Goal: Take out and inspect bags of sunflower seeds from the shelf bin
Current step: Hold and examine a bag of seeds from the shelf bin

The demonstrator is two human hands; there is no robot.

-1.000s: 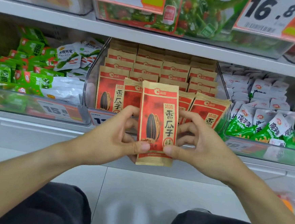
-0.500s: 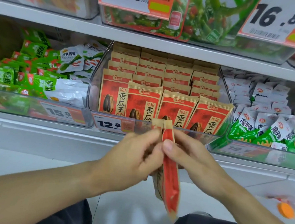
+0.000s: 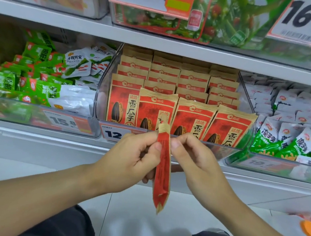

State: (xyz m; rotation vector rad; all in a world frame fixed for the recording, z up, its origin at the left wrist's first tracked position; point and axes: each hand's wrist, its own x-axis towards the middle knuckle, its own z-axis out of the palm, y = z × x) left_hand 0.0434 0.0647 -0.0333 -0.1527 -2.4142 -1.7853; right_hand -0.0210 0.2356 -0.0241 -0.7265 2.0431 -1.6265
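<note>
While my left hand and right hand pinch the sunflower seed bag edge-on before the front edge of the shelf bin, fingers closed on its upper part, a loosened pinch could drop it.

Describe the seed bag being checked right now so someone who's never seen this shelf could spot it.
Find the clear middle bin on the lower shelf, packed with red and tan sunflower seed bags. Just in front of it, the left hand and right hand pinch one bag near its top. Unlike those in the bin, it is out of the bin and turned edge-on, showing only a narrow red strip.
</note>
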